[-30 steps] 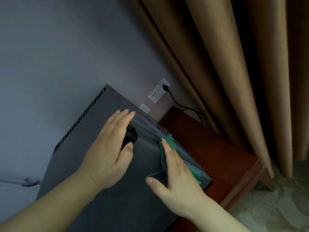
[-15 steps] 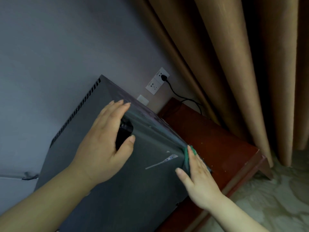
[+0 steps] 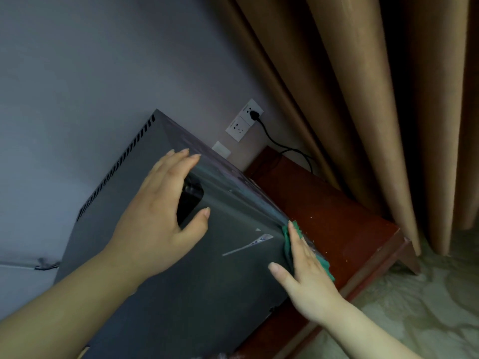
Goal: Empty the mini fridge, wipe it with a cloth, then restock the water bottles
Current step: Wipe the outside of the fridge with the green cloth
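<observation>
The grey mini fridge (image 3: pixel 181 294) sits on a red-brown wooden stand (image 3: pixel 337 221) against the wall. The left hand (image 3: pixel 155 216) lies on its top, fingers straight, spanning a small dark object (image 3: pixel 189 200). The right hand (image 3: pixel 305 270), well apart, presses a green cloth (image 3: pixel 297 228) flat against the fridge's right-hand edge.

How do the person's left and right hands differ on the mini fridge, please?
The left hand lies bare on the mini fridge, over a dark object; the right hand presses a green cloth. The left hand sits mid-panel; the right hand is at the panel's right edge. Both have straight fingers.
</observation>
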Motion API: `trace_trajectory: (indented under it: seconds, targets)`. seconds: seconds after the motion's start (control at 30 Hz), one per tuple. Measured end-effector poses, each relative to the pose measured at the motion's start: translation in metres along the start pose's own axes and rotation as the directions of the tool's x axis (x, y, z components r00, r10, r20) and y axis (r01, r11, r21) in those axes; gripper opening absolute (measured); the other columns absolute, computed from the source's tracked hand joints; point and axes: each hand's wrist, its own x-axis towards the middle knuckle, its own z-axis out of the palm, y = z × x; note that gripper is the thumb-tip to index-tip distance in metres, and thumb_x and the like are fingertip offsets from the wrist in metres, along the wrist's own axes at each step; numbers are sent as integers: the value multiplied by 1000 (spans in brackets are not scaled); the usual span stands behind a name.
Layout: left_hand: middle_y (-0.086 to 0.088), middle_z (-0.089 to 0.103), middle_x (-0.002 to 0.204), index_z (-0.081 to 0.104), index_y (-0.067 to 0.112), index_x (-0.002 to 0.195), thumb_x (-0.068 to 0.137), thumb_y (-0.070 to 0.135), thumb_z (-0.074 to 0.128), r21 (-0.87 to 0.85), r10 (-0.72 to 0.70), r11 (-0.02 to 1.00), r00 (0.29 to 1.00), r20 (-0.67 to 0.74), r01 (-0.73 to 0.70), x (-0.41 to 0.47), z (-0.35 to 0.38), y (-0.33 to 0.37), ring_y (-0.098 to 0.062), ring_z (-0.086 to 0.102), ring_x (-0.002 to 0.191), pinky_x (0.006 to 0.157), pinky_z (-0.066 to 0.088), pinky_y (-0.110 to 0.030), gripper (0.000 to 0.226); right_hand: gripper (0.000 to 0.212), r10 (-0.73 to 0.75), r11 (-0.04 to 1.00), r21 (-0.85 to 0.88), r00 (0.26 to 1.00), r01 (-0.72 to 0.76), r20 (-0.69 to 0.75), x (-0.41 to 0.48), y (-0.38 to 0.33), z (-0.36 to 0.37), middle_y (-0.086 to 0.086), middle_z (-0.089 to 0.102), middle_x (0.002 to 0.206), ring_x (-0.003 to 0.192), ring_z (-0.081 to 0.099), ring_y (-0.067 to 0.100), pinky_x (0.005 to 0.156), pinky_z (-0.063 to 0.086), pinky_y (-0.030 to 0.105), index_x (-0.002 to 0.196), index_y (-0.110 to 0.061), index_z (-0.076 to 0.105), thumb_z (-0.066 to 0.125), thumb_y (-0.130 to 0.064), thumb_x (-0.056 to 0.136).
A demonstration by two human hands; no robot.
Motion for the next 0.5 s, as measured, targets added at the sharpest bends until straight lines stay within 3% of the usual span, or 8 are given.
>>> trace_trajectory:
  seconds: [0.1, 0.27, 0.4, 0.5]
  targets:
    - [12, 23, 164, 26, 26, 156, 90, 37, 64, 5, 1, 1000, 1000, 2, -1, -1, -1, 1, -1, 8, 153, 121, 16, -30, 76, 92, 28, 999, -16, 1000, -28, 14, 0, 15, 0, -22, -16, 162, 150, -10, -1, 124, 3, 27, 142, -57, -31, 19, -96, 74]
    - [12, 22, 164, 26, 26, 156, 86, 41, 63, 15, -3, 1000, 1000, 6, 3, -1, -1, 3, 0, 7, 153, 119, 11, -23, 81, 100, 233, 972, -17, 971, -233, 45, 12, 50, -7, -11, -5, 168, 154, -3, 8, 125, 8, 34, 146, -50, -28, 31, -91, 76]
    - [12, 23, 164, 27, 26, 156, 85, 43, 64, 3, -6, 1000, 1000, 2, 6, 0, -1, 2, 0, 8, 153, 120, 13, -24, 82, 102, 130, 989, 58, 990, -132, 47, 7, 40, -6, -23, -5, 161, 150, 2, 2, 125, 15, 38, 146, -55, -27, 43, -87, 79]
    - [11, 23, 164, 26, 27, 156, 85, 47, 64, 5, 2, 1000, 1000, -1, -2, 0, -1, 1, -3, 10, 153, 121, 16, -30, 82, 102, 177, 984, 23, 982, -179, 60, 3, 59, -4, -18, -8, 163, 151, 0, 5, 126, 11, 37, 143, -57, -30, 46, -84, 80]
